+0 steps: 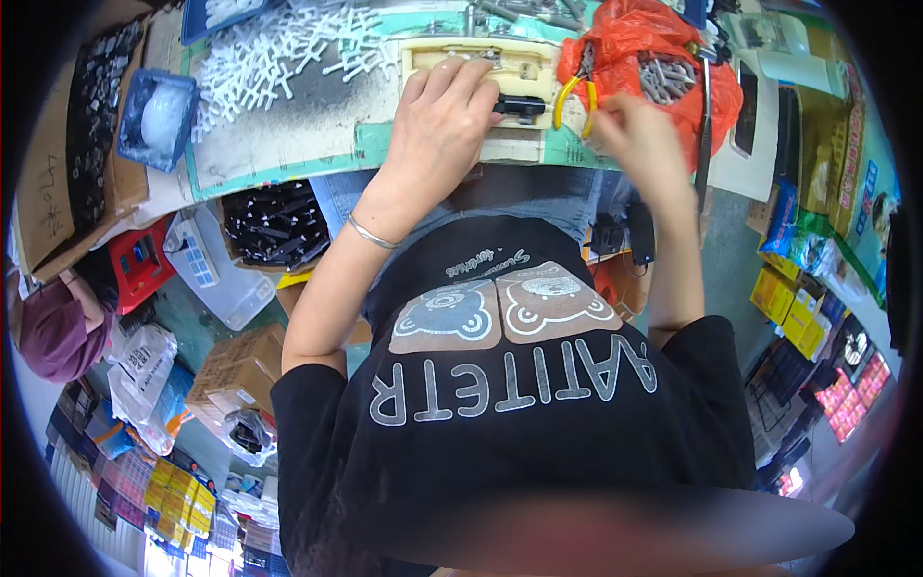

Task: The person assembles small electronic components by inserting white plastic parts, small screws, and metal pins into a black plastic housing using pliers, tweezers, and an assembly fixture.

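Note:
A cream-coloured fixture block [478,144] with recesses lies on the bench in front of me. A black cylindrical plastic part [520,106] rests on its right side. My left hand [437,120] is bent over the fixture, its fingers closed at the left end of the black part. Close to the yellow-handled pliers [561,104], my right hand [635,135] is curled, with thumb and fingers together. Whatever it pinches is hidden or too small to name. The pliers lie by the fixture's right edge, jaws pointing away from me.
White branched plastic pieces [274,58] are heaped at the far left, near a blue bin [159,120]. Grey metal parts [666,79] fill a red plastic bag [615,38] at the right. Below the bench, a box holds black parts [276,223]. Another person [62,332] is at far left.

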Motion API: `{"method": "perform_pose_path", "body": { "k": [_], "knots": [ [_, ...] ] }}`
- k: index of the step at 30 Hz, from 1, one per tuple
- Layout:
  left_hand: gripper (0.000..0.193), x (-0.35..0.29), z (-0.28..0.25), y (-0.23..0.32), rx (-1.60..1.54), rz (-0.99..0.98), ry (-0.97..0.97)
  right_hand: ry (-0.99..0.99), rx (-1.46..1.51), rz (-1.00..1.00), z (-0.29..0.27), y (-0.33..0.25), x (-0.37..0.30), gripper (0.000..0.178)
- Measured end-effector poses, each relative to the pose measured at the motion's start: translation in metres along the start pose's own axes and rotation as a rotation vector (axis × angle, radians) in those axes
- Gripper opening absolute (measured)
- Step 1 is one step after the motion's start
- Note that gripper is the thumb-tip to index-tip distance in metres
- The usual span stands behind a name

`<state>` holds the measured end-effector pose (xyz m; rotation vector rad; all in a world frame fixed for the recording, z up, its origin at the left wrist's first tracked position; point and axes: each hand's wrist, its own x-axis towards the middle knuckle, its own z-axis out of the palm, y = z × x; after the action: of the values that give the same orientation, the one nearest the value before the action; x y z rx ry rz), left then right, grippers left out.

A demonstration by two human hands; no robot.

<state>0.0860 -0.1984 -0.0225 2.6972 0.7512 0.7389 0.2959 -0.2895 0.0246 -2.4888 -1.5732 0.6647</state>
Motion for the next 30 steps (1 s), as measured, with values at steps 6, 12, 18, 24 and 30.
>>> {"method": "perform_pose_path", "body": {
  "k": [6, 12, 18, 24, 30],
  "knots": [
    [0.028, 0.002, 0.002, 0.005, -0.014, 0.012, -0.027, 0.13, -0.3, 0.049, 0.013, -0.009, 0.019, 0.031],
    [0.025, 0.006, -0.001, 0.009, 0.028, 0.025, -0.065, 0.156, 0.054, 0.027, 0.003, 0.011, 0.02, 0.037],
    [0.022, 0.011, -0.008, 0.009, -0.131, -0.067, -0.075, 0.117, 0.07, 0.018, 0.002, 0.0, 0.011, 0.029],
    [0.022, 0.019, -0.008, 0.002, -0.383, -0.131, -0.052, 0.085, 0.276, -0.003, 0.019, 0.006, 0.005, 0.019],
    [0.025, 0.011, 0.002, 0.008, -0.042, 0.027, -0.126, 0.076, -0.153, 0.067, 0.018, -0.005, 0.006, 0.022]
  ]
}}
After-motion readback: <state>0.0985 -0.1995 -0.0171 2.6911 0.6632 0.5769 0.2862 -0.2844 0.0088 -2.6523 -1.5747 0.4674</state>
